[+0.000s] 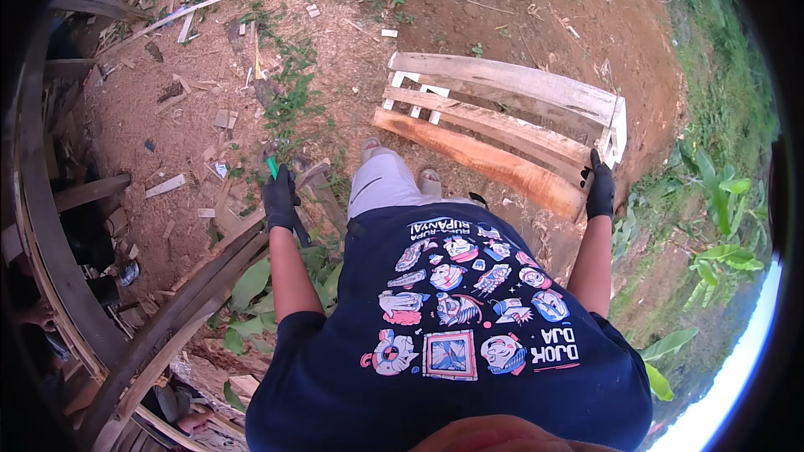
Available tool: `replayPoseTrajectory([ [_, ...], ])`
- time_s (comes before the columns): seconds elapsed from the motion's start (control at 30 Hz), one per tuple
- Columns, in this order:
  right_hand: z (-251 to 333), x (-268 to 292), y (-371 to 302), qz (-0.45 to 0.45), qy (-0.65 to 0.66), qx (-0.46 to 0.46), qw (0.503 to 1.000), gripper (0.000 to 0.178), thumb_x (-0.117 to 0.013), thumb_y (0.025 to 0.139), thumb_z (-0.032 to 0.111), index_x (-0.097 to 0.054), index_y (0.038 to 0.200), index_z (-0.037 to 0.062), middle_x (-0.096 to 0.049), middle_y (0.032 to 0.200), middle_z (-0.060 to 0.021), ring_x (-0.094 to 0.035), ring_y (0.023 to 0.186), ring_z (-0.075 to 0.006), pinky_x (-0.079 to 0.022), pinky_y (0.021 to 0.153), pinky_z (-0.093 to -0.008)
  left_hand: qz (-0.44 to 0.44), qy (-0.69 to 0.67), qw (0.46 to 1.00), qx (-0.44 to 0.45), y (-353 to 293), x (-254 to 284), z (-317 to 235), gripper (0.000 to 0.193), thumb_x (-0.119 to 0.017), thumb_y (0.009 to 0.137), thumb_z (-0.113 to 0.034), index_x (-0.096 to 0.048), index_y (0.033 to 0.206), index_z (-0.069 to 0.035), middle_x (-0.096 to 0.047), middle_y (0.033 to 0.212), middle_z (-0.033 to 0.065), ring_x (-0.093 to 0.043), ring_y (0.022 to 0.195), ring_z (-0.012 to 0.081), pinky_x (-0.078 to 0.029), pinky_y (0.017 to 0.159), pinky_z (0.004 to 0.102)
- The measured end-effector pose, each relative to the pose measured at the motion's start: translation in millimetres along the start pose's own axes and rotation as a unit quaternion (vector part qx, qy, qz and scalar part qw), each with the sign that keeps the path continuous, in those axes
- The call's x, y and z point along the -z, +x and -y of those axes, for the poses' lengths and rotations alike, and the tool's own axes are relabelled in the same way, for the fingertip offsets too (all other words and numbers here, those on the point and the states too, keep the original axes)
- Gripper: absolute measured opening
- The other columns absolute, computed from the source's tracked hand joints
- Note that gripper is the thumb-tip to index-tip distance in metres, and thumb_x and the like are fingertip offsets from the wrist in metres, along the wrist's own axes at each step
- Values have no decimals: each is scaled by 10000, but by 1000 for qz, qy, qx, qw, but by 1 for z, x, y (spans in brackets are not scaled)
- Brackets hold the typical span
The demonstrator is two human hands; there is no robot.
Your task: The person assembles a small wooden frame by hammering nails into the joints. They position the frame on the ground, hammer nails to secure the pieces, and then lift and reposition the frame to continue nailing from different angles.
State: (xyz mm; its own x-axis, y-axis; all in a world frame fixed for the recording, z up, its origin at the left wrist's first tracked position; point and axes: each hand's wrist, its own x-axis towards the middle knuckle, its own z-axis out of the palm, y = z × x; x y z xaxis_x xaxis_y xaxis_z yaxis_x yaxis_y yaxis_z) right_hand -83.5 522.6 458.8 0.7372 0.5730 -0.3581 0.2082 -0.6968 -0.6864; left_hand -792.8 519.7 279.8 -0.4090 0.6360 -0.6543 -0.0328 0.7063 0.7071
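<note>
My left hand (281, 198), in a black glove, is closed around a hammer with a green handle (272, 167). The hammer's head points away from me and is small and hard to make out. On the other side, my right hand (600, 188), also gloved in black, grips the near right end of a slatted wooden frame (494, 123). Its thumb lies along the top and its fingers curl over the slat's end. The frame has long rough boards, with paler short pieces joining them at both ends, and sits tilted on the ground in front of my legs.
Offcuts (166, 186) and sawdust litter the soil at left. Long curved beams (167, 326) and stacked timber stand close on my left, where another person's hand (197, 420) shows. Leafy plants (724, 201) and a grassy slope lie to the right.
</note>
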Motion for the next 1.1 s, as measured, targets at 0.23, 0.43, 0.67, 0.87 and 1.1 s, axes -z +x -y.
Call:
replayPoseTrajectory([
  [0.23, -29, 27, 32, -43, -49, -15, 998, 669, -519, 1051, 637, -734, 1230, 29, -743, 1034, -80, -708, 838, -156, -549, 704, -319, 7, -66, 993, 96, -70, -9, 64, 381, -644, 1030, -451, -679, 866, -109, -488, 581, -31, -460, 442, 112, -385, 428, 316],
  [0.43, -60, 51, 53, -42, -11, -13, 999, 700, -407, 1086, 639, -736, 1215, 35, -787, 936, -114, -726, 768, -184, -572, 714, -329, 37, 188, 980, 51, -113, -28, 132, 485, -634, 1004, -546, -743, 943, -77, -580, 641, 43, -594, 494, 195, -485, 480, 363],
  [0.67, -64, 48, 65, -47, -31, -10, 998, 685, -377, 1099, 602, -721, 1230, 25, -783, 949, -119, -733, 781, -190, -589, 699, -347, 109, 271, 936, 199, -122, -43, 233, 546, -609, 987, -584, -783, 961, -67, -654, 734, 92, -675, 583, 237, -571, 573, 420],
  [0.87, -72, 55, 76, -41, -21, -31, 998, 682, -384, 1093, 605, -716, 1242, 29, -779, 945, -115, -743, 785, -202, -601, 702, -366, 171, 199, 930, 258, -132, -48, 311, 539, -590, 1009, -563, -758, 911, -60, -588, 670, 77, -615, 516, 226, -537, 497, 400],
  [1.1, -75, 54, 81, -38, -27, -15, 999, 680, -385, 1090, 615, -715, 1240, 40, -779, 937, -115, -742, 782, -203, -599, 693, -370, 176, 185, 924, 283, -133, -56, 327, 496, -571, 1041, -518, -736, 924, -66, -539, 647, 29, -571, 490, 202, -497, 455, 388],
])
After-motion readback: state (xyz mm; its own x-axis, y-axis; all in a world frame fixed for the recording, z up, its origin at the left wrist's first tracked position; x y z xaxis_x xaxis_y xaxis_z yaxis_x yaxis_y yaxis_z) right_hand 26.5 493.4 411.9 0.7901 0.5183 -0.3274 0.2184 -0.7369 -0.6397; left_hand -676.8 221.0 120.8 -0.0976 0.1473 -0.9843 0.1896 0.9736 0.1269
